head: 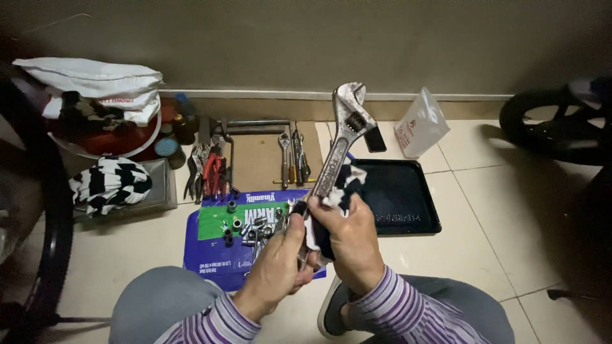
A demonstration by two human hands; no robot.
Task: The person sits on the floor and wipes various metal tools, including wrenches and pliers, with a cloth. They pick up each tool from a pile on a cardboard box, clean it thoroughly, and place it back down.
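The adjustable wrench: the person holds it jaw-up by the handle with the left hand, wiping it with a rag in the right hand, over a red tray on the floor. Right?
Not quite. The tray is black, not red, as the head view shows. The rest stands: the left hand holds the adjustable wrench jaw-up by the handle, and the right hand presses a rag against it.

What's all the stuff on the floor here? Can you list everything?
wrench: one, silver, held up in both hands
cloth: one, black and white, around the wrench handle
tray: one, black, on the floor right of centre
sockets: several, silver, on a blue bag
pliers: several, red and dark handles, left of the cardboard
plastic bag: one, clear, by the wall
left hand: grips the wrench's lower end
right hand: holds the cloth
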